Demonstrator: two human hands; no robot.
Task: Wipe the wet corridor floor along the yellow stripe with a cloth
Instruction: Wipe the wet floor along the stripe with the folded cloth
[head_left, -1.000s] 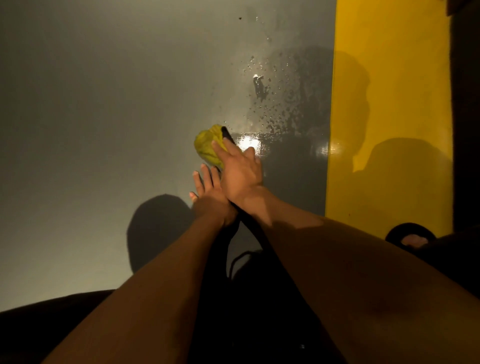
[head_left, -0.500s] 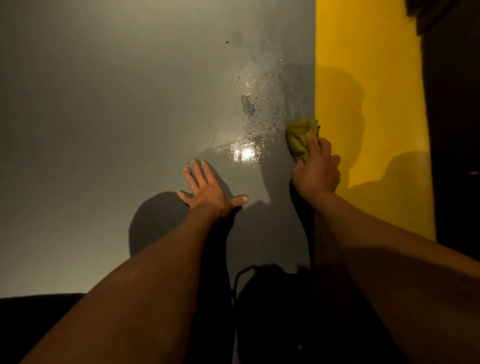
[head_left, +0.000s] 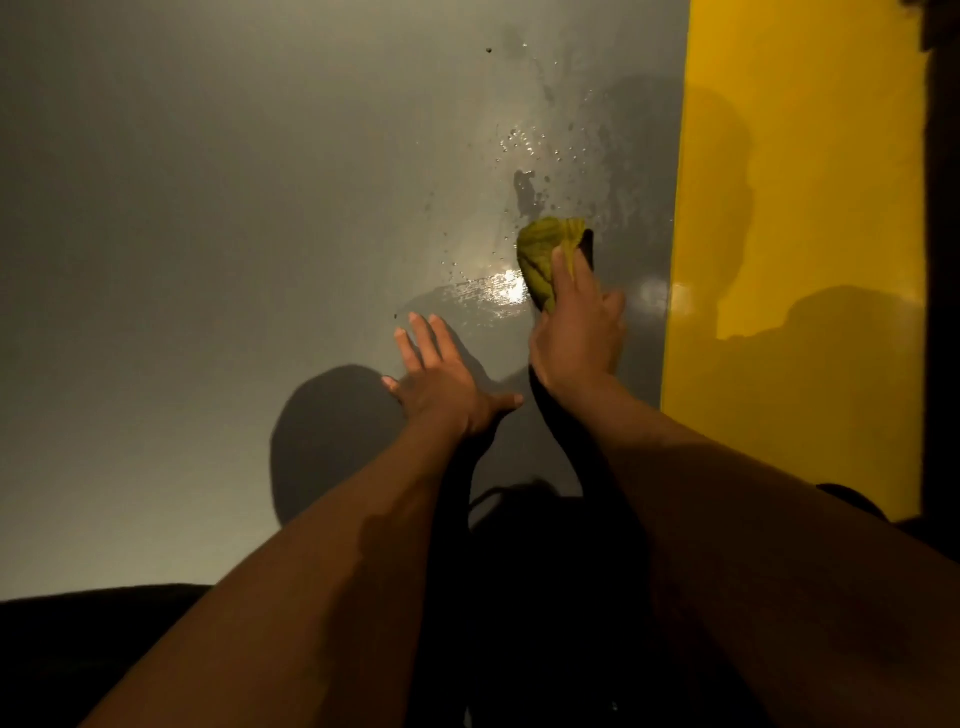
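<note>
The right hand (head_left: 574, 332) presses the bunched cloth (head_left: 545, 260) on the grey floor (head_left: 208, 260), near the yellow stripe (head_left: 800, 208). The left hand (head_left: 441, 379) lies flat, fingers spread. The cloth looks soft and limp, likely soaked; best held bunched under the palm.

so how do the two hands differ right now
The left hand lies flat on the grey floor with fingers spread, holding nothing; the right hand presses the yellow-green cloth onto the floor. The right hand reaches farther forward, into the wet patch and nearer the yellow stripe; the left hand rests just short of the wet patch. Both are bare and palm down.
</note>
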